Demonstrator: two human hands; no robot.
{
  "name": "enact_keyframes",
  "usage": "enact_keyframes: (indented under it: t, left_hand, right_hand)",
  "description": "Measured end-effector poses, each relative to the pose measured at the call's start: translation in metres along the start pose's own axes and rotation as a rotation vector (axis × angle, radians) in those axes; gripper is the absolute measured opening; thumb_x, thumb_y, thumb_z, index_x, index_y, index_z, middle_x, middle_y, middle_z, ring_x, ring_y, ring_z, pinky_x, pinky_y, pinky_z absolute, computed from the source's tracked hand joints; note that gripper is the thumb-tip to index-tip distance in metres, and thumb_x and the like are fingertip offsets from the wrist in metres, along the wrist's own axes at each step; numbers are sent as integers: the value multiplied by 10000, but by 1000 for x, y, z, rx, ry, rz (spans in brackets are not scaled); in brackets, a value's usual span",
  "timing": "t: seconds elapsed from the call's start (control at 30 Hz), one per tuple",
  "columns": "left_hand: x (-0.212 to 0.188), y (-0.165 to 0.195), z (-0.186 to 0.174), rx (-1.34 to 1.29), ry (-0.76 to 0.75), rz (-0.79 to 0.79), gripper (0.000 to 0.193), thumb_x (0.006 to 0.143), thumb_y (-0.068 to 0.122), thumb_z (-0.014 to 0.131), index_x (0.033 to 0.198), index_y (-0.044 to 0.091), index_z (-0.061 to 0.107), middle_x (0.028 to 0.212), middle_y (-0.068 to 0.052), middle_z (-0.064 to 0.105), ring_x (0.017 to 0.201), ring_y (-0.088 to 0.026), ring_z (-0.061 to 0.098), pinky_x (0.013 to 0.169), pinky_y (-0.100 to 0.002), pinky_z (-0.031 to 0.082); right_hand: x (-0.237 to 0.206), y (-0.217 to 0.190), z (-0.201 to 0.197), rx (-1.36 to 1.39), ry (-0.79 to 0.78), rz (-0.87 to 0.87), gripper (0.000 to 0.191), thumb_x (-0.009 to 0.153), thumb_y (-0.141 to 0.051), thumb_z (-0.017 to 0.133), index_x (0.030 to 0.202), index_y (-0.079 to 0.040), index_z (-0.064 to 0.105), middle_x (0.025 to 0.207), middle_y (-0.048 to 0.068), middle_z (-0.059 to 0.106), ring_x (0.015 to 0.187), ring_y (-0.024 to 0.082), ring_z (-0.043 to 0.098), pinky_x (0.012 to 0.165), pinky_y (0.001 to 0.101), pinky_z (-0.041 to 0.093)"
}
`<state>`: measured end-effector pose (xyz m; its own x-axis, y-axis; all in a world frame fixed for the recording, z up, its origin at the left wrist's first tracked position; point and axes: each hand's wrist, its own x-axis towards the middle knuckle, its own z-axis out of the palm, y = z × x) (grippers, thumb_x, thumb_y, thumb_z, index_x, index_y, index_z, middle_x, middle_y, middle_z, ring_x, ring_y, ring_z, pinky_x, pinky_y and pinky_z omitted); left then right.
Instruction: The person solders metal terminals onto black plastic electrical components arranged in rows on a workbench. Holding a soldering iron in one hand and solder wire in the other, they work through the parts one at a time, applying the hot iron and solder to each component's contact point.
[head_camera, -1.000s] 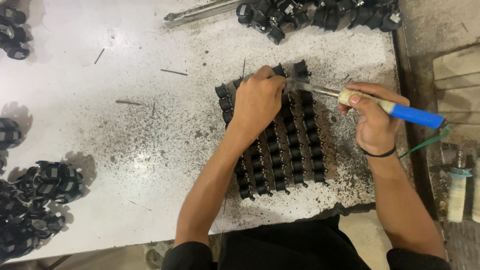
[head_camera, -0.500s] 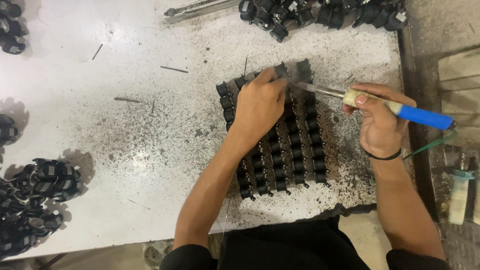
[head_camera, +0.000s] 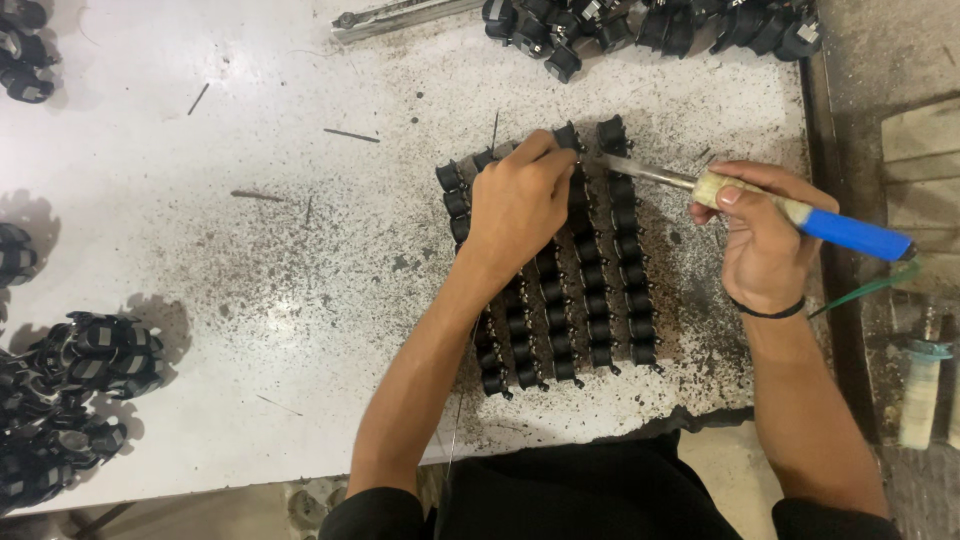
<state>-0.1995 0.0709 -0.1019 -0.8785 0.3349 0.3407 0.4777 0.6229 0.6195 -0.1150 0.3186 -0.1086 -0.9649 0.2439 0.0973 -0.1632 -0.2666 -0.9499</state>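
Note:
Several rows of small black parts (head_camera: 580, 290) lie side by side on a white, speckled worktable (head_camera: 250, 260). My left hand (head_camera: 520, 205) rests on the upper left of the rows, fingers curled and pinching something thin at the top row; what it pinches is too small to tell. My right hand (head_camera: 760, 240) grips a soldering iron (head_camera: 790, 212) with a blue handle and pale wrapped collar. Its metal tip reaches left to the top of the rows, close to my left fingertips.
More black parts are heaped along the far edge (head_camera: 650, 25) and at the left edge (head_camera: 70, 390). A metal bar (head_camera: 400, 15) lies at the back. Thin wire scraps (head_camera: 350, 135) dot the table. A cluttered ledge (head_camera: 920, 380) runs along the right.
Both hands stay at the top of the rows; the view has shifted slightly. The iron's tip remains near my left fingertips.

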Motion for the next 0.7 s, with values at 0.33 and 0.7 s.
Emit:
enact_keyframes:
  t: [0.33,0.7]
  left_hand:
    - [11,9,-7,74,-70,35,79,883,60,705,949,18,694,935,-134,650,703,-385,689,627,-465,587]
    - [-27,26,-16,54,-63,-1,203,886,35,676,1069,80,753,995,-99,644,674,-320,701,586,-432,579]
  right_hand:
    - [1,-5,-5,89,23,-17,176,1024,21,611,1099,153,699,978,242,710,810,282,706,742,365,609]
    - [-40,5,-14,-23,32,-85,166,984,33,629,1096,141,686,997,246,710,802,279,713,710,351,602]
